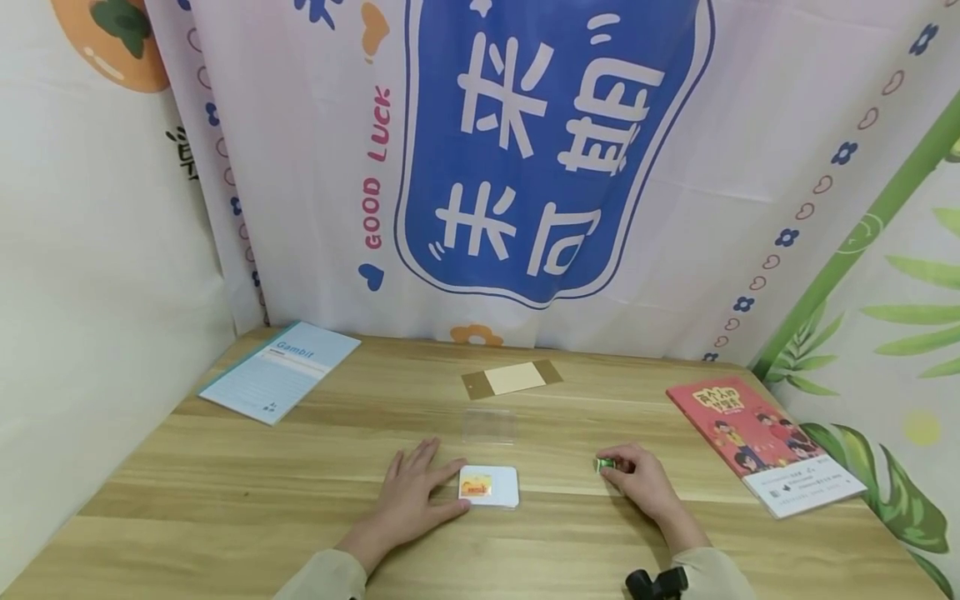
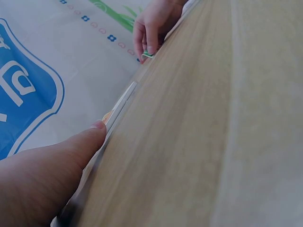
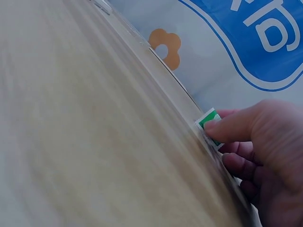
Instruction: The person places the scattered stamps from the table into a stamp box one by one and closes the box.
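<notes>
A white card [image 1: 506,486] with rounded corners lies on the table in front of me. On its left half is a small yellow and orange printed piece [image 1: 476,485]. My left hand [image 1: 408,497] rests on the table with fingers spread, thumb and index finger at the card's left edge. In the left wrist view the thumb [image 2: 75,149] touches the edge of the card [image 2: 122,105]. To the right, my right hand [image 1: 643,486] pinches a small green stamp-like piece [image 3: 207,116] with a jagged white border between thumb and index finger, close above the table.
Behind the card lies a clear plastic piece [image 1: 489,426], and beyond it a brown and cream strip [image 1: 513,379]. A light blue notebook [image 1: 281,371] is at the back left, a red and white book [image 1: 763,446] at the right. Printed cloth [image 1: 337,250] hangs behind the table.
</notes>
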`<action>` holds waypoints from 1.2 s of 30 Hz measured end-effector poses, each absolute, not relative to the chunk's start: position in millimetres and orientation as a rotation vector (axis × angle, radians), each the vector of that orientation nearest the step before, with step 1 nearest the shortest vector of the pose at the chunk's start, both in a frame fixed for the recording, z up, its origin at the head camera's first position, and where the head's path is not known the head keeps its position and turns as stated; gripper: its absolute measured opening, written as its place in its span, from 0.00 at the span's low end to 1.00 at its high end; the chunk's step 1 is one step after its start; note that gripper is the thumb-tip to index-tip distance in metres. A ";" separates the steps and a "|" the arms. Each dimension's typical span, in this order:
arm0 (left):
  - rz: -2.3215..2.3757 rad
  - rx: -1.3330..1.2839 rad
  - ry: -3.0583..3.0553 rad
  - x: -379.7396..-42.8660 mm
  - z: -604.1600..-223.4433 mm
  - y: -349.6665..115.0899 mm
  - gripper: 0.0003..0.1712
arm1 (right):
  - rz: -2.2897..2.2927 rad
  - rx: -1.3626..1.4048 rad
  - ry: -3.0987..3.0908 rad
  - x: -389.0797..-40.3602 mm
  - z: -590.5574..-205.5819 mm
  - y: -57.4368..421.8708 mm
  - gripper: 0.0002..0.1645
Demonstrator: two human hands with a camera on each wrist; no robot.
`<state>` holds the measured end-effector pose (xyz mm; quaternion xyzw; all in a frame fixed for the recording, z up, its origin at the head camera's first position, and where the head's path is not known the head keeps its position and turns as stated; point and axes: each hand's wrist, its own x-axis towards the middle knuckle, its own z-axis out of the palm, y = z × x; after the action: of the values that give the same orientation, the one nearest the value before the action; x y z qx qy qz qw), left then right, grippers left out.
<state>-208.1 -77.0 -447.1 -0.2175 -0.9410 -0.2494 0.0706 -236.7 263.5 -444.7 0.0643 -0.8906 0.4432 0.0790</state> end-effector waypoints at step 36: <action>-0.750 -0.647 -2.839 -208.7 -447.1 -77.3 0.36 | 1.615 0.438 -2.594 -238.4 -423.4 176.5 0.08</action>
<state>-208.7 -77.3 -447.1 -0.2146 -0.9421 -0.2488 0.0673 -238.4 176.5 -423.4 0.1418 -0.8401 0.5228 0.0273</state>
